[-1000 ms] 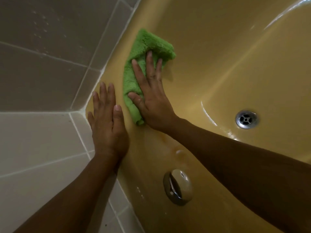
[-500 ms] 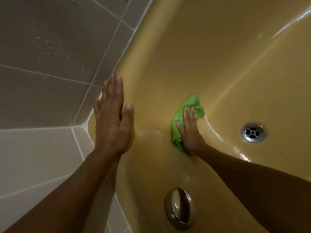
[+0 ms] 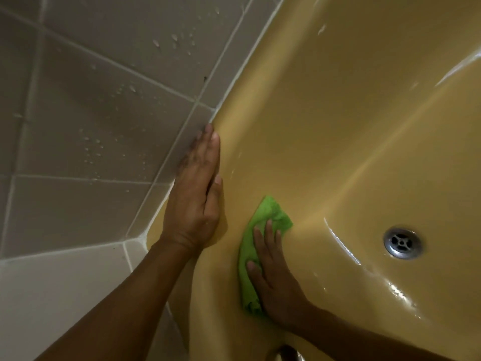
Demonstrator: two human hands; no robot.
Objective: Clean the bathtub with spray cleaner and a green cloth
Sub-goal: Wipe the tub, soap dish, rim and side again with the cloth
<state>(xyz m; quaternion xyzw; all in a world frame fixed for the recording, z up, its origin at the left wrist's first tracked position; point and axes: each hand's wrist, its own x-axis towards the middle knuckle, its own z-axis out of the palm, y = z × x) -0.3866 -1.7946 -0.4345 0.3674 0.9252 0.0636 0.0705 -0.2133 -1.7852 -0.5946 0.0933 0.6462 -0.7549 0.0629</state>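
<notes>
The mustard-yellow bathtub (image 3: pixel 338 113) fills the right and centre of the frame, its inner wall sloping down to the floor at the right. Inside it, in the lower centre, lies the green cloth (image 3: pixel 263 212), bunched and flattened against the tub's sloping end wall where that wall begins to curve toward the floor. The right hand (image 3: pixel 273 282) lies flat on the cloth and presses it to the wall. The fingers are straight and slightly spread and the thumb is stretched out to the left over the fabric, so nothing is curled round it. Cloth shows above the fingertips and along the left side of the hand.

The left hand (image 3: pixel 194 204) is at the centre left, laid flat on the tub's rim beside the corner. Its fingers are straight and pressed together, pointing to the top of the frame, and it holds nothing.

On the tub floor, at the right, sits a round metal drain (image 3: pixel 402 242), with wet gleams on the enamel near it. A rounded metal fitting (image 3: pixel 285 354) peeks in at the bottom edge, partly hidden behind the right forearm. The tiled wall (image 3: pixel 104 113) fills the upper left, speckled with water droplets (image 3: pixel 182 40).
</notes>
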